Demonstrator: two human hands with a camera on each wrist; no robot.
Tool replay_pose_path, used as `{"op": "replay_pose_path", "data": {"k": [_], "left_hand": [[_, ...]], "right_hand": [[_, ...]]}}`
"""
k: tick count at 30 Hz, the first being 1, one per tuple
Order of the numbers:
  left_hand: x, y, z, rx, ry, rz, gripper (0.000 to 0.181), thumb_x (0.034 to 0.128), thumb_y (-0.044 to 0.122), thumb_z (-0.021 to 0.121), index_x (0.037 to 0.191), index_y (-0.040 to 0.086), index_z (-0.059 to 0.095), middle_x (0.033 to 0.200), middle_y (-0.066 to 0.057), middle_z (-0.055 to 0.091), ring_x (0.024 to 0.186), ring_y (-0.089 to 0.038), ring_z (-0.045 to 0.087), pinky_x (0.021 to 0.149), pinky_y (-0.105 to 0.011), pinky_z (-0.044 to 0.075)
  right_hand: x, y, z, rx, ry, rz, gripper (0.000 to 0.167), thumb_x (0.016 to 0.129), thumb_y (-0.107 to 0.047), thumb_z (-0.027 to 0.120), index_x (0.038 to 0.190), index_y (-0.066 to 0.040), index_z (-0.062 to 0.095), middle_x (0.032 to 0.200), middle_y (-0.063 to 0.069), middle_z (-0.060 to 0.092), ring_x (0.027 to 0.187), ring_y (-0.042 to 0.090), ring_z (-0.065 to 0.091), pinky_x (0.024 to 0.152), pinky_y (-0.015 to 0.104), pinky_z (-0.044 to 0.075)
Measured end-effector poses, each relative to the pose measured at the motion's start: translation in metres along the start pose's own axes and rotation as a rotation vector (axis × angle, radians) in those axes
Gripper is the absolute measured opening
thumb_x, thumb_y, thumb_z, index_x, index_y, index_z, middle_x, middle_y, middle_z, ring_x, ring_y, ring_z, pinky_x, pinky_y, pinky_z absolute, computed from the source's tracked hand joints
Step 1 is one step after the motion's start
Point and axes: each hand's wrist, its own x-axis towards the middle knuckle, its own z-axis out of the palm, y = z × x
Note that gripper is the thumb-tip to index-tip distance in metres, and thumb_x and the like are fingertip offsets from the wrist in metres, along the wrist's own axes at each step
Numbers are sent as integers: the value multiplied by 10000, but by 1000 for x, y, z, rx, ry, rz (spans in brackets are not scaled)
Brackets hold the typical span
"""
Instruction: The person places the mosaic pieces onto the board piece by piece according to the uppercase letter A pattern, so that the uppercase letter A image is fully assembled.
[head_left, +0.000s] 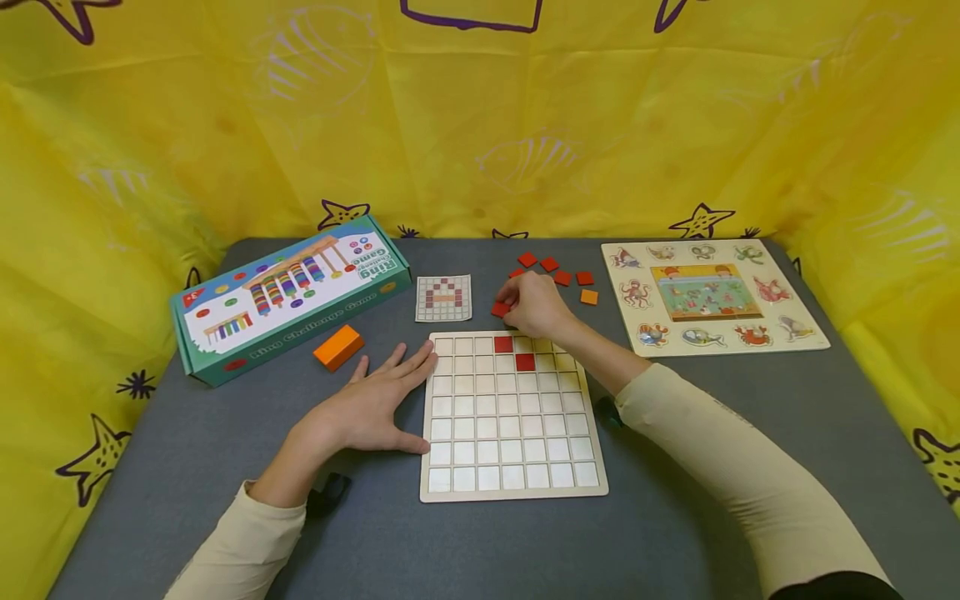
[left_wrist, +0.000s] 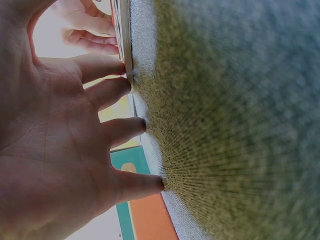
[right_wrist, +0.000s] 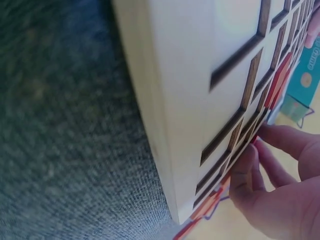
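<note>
A wooden grid board (head_left: pixel 507 406) lies flat with two red square tiles in its upper cells, one red tile (head_left: pixel 525 362) diagonally below the other. My left hand (head_left: pixel 375 407) has its fingers spread along the board's left edge, with thumb and fingertips touching it; the left wrist view shows the open palm (left_wrist: pixel 55 135). Just beyond the board's far edge, my right hand (head_left: pixel 537 305) pinches a red tile (head_left: pixel 500 309) between thumb and fingers. Behind that hand lie several loose red tiles (head_left: pixel 584 278) and an orange tile (head_left: pixel 589 297).
A small pattern card (head_left: pixel 443 312) sits behind the board. To the left are a green game box (head_left: pixel 292 296) and an orange block (head_left: pixel 338 347). A sea-animal puzzle board (head_left: pixel 712 340) lies at the right. Yellow cloth (head_left: pixel 450 108) surrounds the grey table (head_left: pixel 517 550).
</note>
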Motion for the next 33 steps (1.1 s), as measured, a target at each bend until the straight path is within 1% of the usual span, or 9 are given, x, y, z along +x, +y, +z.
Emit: {"op": "replay_pose_path", "data": {"k": [6, 15, 21, 29, 33], "left_hand": [[0, 0, 0, 1, -2, -3, 1217, 780, 592, 858, 1684, 163, 164, 1773, -15, 38, 1617, -428, 40, 1137, -844, 2], [0, 0, -1, -7, -11, -8, 1218, 781, 586, 859, 1684, 166, 158, 1773, -13, 34, 1618, -428, 32, 1139, -841, -8], [0, 0, -1, -12, -11, -7, 1215, 783, 579, 860, 1684, 163, 160, 1773, -13, 35, 1617, -431, 29, 1134, -845, -11], [0, 0, -1, -5, -9, -3, 1215, 784, 592, 855, 1684, 165, 160, 1773, -14, 36, 1617, -428, 35, 1135, -845, -2], [0, 0, -1, -7, -10, -4, 1211, 786, 591, 854, 1684, 164, 163, 1773, -19, 39, 1617, -429, 35, 1137, -844, -1]], "right_hand": [[-1, 1, 0, 22, -9, 10, 269, 872, 6, 712, 1126, -32, 792, 1034, 124, 765, 951, 264, 681, 954, 419, 529], [-3, 2, 0, 79, -26, 34, 285, 867, 9, 714, 1121, -83, 804, 1057, 90, 775, 960, 239, 684, 875, 389, 567], [-6, 3, -1, 163, -39, 50, 302, 865, 22, 712, 1126, -98, 807, 1090, 85, 773, 968, 237, 691, 822, 362, 580], [-12, 0, -6, 310, -59, 61, 300, 859, 39, 729, 1125, -79, 805, 1099, 127, 750, 964, 252, 673, 763, 324, 566], [-15, -1, -6, 345, -79, 78, 298, 866, 28, 756, 1137, -85, 802, 1076, 127, 735, 955, 253, 658, 757, 309, 561]]}}
